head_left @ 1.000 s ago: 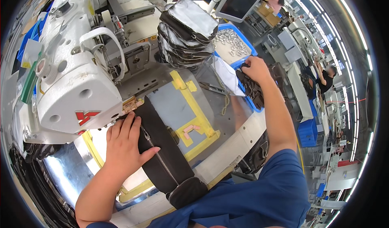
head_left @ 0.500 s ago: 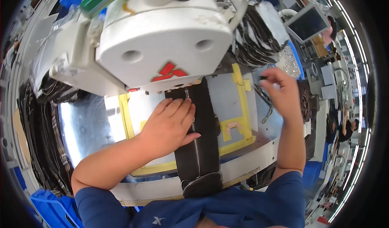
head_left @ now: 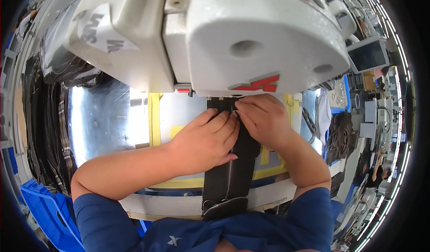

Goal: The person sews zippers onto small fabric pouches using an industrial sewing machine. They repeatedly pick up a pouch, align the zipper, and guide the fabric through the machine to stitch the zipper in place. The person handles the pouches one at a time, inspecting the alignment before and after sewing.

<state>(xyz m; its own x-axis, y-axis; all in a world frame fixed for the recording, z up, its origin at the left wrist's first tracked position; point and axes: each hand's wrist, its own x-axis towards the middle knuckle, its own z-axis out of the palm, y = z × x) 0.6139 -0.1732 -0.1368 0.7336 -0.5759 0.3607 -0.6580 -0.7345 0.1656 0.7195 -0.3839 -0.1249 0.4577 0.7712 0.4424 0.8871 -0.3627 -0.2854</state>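
Fabric strip [head_left: 242, 171], black with a zip down it, crosses the surface's near edge around the middle. Left hand [head_left: 204, 140] lies on it, thumb apart from the fingers. Right hand [head_left: 262, 120] is bunched narrow by the zip; can't tell if it's pinching anything. White machine head [head_left: 268, 41] looms just past both.

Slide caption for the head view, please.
Left hand on black fabric, right hand by its zip, in front of a white sewing machine.
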